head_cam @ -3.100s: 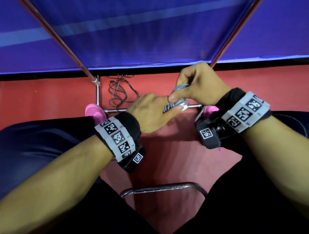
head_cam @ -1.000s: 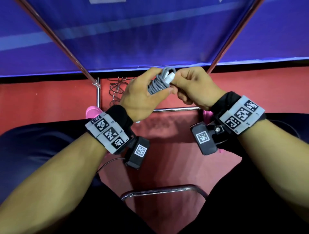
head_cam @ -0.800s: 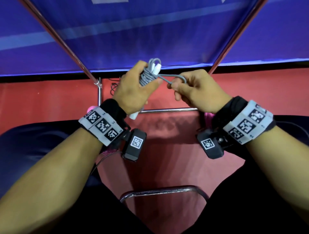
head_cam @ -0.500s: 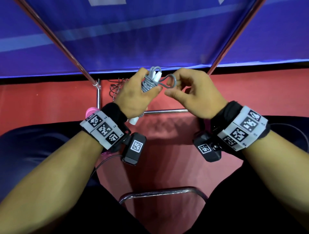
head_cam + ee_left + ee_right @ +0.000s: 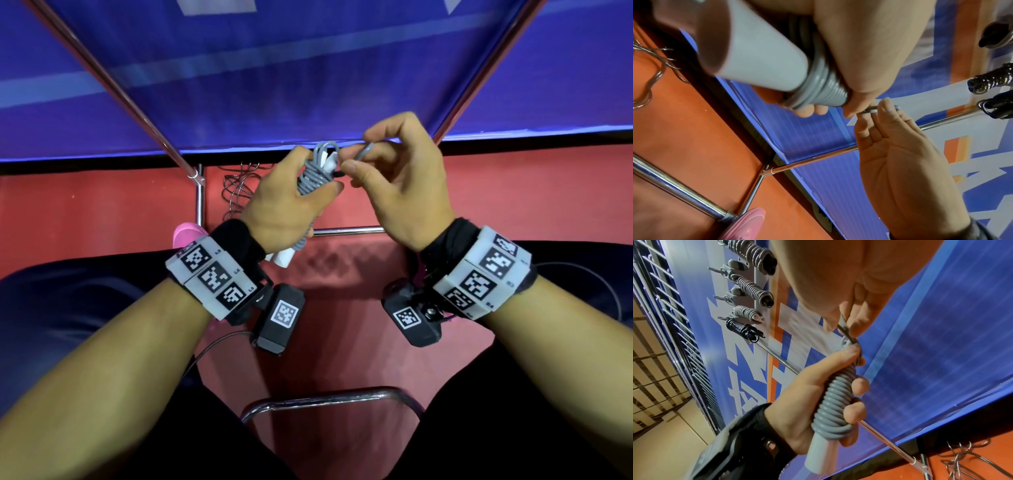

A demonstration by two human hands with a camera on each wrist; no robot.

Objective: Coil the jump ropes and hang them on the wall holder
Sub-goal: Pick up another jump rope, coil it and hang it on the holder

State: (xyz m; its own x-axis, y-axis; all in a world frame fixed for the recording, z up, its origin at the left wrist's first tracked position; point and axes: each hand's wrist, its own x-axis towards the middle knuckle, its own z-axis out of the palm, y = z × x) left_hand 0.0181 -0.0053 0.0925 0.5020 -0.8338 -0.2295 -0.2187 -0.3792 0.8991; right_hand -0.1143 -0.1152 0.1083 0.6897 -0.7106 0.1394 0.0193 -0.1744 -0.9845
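Note:
A grey jump rope (image 5: pixel 311 176) (image 5: pixel 835 400) is wound in tight turns round its white handles (image 5: pixel 284 259) (image 5: pixel 760 53). My left hand (image 5: pixel 291 202) (image 5: pixel 818 394) grips this bundle upright in front of me. My right hand (image 5: pixel 394 178) (image 5: pixel 900 146) pinches the short loose end of the grey rope (image 5: pixel 363 153) (image 5: pixel 844 326) between thumb and forefinger, just right of the bundle's top. High on the blue wall, the holder (image 5: pixel 740 293) carries several coiled ropes on its hooks, black-and-white, grey and black.
A loose dark rope (image 5: pixel 239 186) lies tangled on the red floor by a chrome rack frame (image 5: pixel 200 198) with pink feet (image 5: pixel 186 233). A chrome chair edge (image 5: pixel 329 401) sits between my knees. A blue banner (image 5: pixel 308 68) covers the wall ahead.
The bundle rose from near the floor bar to chest height. My right hand pulled a loop out to the right, then brought the rope end back close to the bundle's top.

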